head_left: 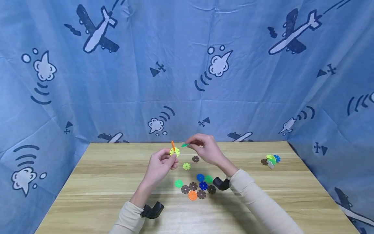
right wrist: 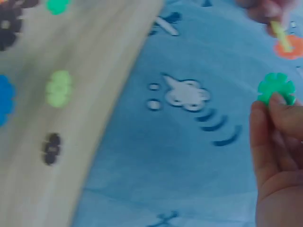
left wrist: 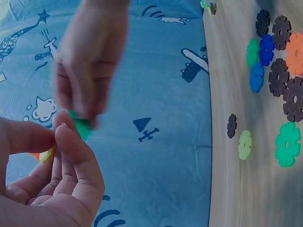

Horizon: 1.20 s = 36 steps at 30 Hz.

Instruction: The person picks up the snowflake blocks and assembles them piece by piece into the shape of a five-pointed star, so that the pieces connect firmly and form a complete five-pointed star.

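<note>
My left hand (head_left: 160, 164) pinches a yellow notched plastic disc (head_left: 174, 152) between thumb and fingers. An orange disc (head_left: 173, 145) is joined to it, standing edge-on at its top; the right wrist view shows the orange disc (right wrist: 289, 47) meeting the yellow one crosswise. A green notched disc (right wrist: 276, 87) is pinched by the thumb and fingertips of my right hand (head_left: 205, 148), a short way right of the joined pair. Both hands are raised over the back of the table. In the left wrist view the right hand (left wrist: 92, 61) is blurred.
On the wooden table (head_left: 96, 182), a loose group of discs lies in front of the hands, including an orange disc (head_left: 192, 195) and a blue disc (head_left: 200, 177). Closer are a yellow-green disc (head_left: 186, 166) and a brown disc (head_left: 195, 159). A small mixed pile (head_left: 270, 161) lies far right.
</note>
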Available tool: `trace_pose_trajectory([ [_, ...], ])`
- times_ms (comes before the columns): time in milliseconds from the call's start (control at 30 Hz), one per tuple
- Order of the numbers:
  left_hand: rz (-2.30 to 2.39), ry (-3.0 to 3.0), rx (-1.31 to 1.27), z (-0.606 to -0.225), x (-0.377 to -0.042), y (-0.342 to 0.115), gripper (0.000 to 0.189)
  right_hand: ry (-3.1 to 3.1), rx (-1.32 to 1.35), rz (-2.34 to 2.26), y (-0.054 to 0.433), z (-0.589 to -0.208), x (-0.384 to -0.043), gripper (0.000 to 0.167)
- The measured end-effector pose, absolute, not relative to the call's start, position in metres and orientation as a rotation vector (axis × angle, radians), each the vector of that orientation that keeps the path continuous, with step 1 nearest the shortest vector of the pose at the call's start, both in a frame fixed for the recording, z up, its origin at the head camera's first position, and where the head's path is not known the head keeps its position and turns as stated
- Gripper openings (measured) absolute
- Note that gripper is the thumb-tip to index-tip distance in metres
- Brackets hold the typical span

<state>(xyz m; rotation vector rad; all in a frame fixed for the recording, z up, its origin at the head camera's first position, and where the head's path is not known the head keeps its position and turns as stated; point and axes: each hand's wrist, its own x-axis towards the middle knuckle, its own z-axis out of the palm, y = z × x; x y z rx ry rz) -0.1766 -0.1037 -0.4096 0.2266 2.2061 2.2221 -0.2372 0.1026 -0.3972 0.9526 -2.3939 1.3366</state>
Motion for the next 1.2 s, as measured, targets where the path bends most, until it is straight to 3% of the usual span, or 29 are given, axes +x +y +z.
trace_pose_trajectory([
  [300,2.192,2.212,0.255,-0.409,-0.174,-0.101,0.010,-2.271,1.221,1.267,0.102,-0.378,-0.229,0.021],
  [1200,2.032,2.334,0.311,-0.411,-0.169,-0.098,0.012,-2.250,1.436,1.040,0.112,-0.376,-0.229,0.025],
])
